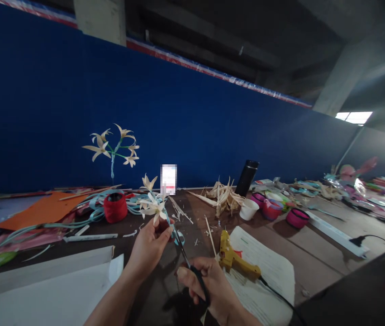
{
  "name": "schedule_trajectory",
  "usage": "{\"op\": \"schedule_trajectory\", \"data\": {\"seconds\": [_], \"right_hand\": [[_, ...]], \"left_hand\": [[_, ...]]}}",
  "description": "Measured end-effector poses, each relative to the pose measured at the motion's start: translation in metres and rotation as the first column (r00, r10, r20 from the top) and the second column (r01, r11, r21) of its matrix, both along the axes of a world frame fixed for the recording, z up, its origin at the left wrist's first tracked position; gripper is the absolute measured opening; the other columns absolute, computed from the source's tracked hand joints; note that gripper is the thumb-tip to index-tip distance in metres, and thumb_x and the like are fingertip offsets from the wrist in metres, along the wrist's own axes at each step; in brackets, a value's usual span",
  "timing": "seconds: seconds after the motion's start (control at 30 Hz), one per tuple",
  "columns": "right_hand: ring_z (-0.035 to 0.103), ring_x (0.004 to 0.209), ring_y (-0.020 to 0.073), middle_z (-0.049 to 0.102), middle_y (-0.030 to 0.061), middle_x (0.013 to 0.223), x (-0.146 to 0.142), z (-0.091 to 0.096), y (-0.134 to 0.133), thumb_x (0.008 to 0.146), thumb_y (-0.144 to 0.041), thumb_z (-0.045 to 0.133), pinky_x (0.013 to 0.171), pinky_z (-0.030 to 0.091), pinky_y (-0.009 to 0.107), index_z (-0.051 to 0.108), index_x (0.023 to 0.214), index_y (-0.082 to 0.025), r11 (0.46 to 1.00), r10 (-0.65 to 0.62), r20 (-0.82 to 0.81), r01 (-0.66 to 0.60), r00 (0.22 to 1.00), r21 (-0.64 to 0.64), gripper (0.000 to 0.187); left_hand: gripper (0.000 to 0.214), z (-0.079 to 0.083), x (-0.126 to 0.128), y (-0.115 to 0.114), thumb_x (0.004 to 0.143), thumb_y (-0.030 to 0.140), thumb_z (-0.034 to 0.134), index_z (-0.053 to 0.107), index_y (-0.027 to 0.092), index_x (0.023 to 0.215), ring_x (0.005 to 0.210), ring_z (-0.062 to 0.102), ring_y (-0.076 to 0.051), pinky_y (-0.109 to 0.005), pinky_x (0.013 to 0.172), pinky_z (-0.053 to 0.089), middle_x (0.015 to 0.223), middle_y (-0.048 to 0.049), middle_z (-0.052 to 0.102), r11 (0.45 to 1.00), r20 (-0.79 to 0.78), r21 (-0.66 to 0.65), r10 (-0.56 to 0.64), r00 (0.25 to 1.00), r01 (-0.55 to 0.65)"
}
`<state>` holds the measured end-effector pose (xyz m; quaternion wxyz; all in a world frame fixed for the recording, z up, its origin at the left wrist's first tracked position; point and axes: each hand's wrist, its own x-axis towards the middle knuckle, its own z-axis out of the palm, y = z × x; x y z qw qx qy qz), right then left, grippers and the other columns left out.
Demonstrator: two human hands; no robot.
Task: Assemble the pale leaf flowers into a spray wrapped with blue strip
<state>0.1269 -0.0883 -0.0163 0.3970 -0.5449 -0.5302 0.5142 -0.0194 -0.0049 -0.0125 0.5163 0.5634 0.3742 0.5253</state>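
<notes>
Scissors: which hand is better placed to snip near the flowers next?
Probably the right hand: it holds the scissors, blades reaching up beside the left hand, which is occupied holding the flowers.

The left grip (150, 240) holds pale flowers (154, 207), the right grip (218, 285) black-handled scissors (199, 277), near a yellow glue gun (235, 261).

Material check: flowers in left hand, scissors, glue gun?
Flowers: probably dried husk or leaf, matte; petals look thin, cream and pointed. Paper or fabric can't be ruled out.
Scissors: blades likely metal, slim and greyish; handles probably plastic, plain black loops.
Glue gun: likely hard plastic, fairly smooth; the yellow shell is evenly coloured and looks moulded.
</notes>
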Motion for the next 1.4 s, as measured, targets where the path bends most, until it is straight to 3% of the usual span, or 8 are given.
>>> {"op": "schedule_trajectory", "data": {"seconds": [0.3, 0.47, 0.57, 0.73, 0.8, 0.93, 1.13, 1.4], "right_hand": [[0.030, 0.042, 0.0054, 0.032, -0.0061, 0.043, 0.000, -0.005, -0.001, 0.069, -0.055, 0.062, 0.040, 0.020, 0.020, 0.055, 0.053, -0.013, 0.991, -0.044, 0.105, 0.030, 0.994, 0.133, 0.046], [0.040, 0.041, 0.0069, 0.046, -0.0039, 0.047, -0.002, -0.006, -0.003, 0.066, -0.056, 0.064, 0.042, 0.029, 0.018, 0.062, 0.076, -0.011, 1.000, 0.027, -0.035, -0.027, 0.999, 0.005, 0.045], [0.045, 0.044, 0.0070, 0.051, -0.0025, 0.051, 0.003, -0.004, -0.005, 0.070, -0.054, 0.062, 0.046, 0.032, 0.018, 0.064, 0.083, -0.011, 0.998, 0.058, -0.079, -0.055, 0.995, 0.040, 0.045], [0.042, 0.044, 0.0083, 0.049, -0.0038, 0.052, 0.026, -0.002, -0.011, 0.066, -0.053, 0.065, 0.043, 0.030, 0.019, 0.064, 0.084, -0.014, 0.999, 0.053, 0.128, -0.051, 0.990, -0.017, 0.043], [0.045, 0.049, 0.0105, 0.050, -0.0040, 0.052, 0.036, 0.000, -0.014, 0.061, -0.049, 0.071, 0.045, 0.029, 0.020, 0.064, 0.076, -0.017, 0.999, -0.002, 0.404, -0.013, 0.915, 0.036, 0.037], [0.058, 0.064, 0.0189, 0.062, -0.0019, 0.065, 0.051, 0.005, -0.018, 0.045, -0.035, 0.081, 0.055, 0.033, 0.023, 0.058, 0.089, -0.023, 0.983, -0.179, 0.806, 0.074, 0.564, 0.166, 0.051], [0.061, 0.086, 0.0310, 0.066, 0.0105, 0.091, 0.047, 0.021, -0.023, 0.045, -0.026, 0.079, 0.070, 0.041, 0.034, 0.054, 0.099, -0.018, 0.997, -0.023, 0.938, -0.061, 0.346, 0.047, 0.060], [0.064, 0.075, 0.0316, 0.067, 0.0131, 0.082, 0.036, 0.021, -0.010, 0.051, -0.011, 0.066, 0.062, 0.047, 0.035, 0.059, 0.094, -0.012, 0.964, 0.064, 0.994, -0.264, 0.092, -0.038, 0.044]], "left_hand": [[0.024, -0.002, 0.000, -0.001, 0.072, 0.033, 0.060, 0.056, 0.018, 0.089, 0.070, 0.054, -0.013, -0.026, 0.067, 0.047, 0.079, 0.0006, 0.058, 1.000, -0.022, 0.016, 0.012, 1.000, -0.012], [0.023, -0.005, 0.001, 0.001, 0.074, 0.033, 0.059, 0.055, 0.018, 0.090, 0.069, 0.053, -0.013, -0.024, 0.065, 0.046, 0.077, 0.0009, 0.057, 1.000, -0.017, 0.029, -0.002, 1.000, 0.003], [0.022, -0.002, -0.001, 0.002, 0.074, 0.032, 0.058, 0.056, 0.017, 0.090, 0.068, 0.052, -0.012, -0.023, 0.064, 0.044, 0.074, 0.0015, 0.057, 0.998, -0.064, 0.063, 0.024, 0.998, -0.019], [0.021, 0.003, -0.005, 0.002, 0.075, 0.032, 0.056, 0.056, 0.018, 0.090, 0.070, 0.053, -0.013, -0.023, 0.065, 0.042, 0.076, 0.0011, 0.057, 0.992, -0.137, 0.111, 0.083, 0.987, -0.068], [0.020, 0.004, -0.005, 0.001, 0.075, 0.032, 0.055, 0.056, 0.018, 0.090, 0.068, 0.052, -0.013, -0.023, 0.065, 0.041, 0.075, 0.0015, 0.056, 0.989, -0.164, 0.126, 0.092, 0.982, -0.072], [0.021, 0.003, -0.005, 0.001, 0.076, 0.033, 0.054, 0.055, 0.018, 0.090, 0.065, 0.050, -0.012, -0.023, 0.065, 0.041, 0.073, 0.0021, 0.055, 0.990, -0.189, 0.127, 0.081, 0.979, -0.057], [0.021, -0.002, -0.005, 0.003, 0.076, 0.033, 0.054, 0.055, 0.018, 0.091, 0.067, 0.052, -0.014, -0.024, 0.065, 0.042, 0.077, 0.0002, 0.057, 0.988, -0.237, 0.133, 0.104, 0.966, -0.074], [0.022, -0.005, -0.005, 0.004, 0.076, 0.032, 0.054, 0.057, 0.018, 0.092, 0.069, 0.053, -0.014, -0.025, 0.065, 0.043, 0.081, -0.0015, 0.059, 0.988, -0.221, 0.141, 0.095, 0.971, -0.065]]}}
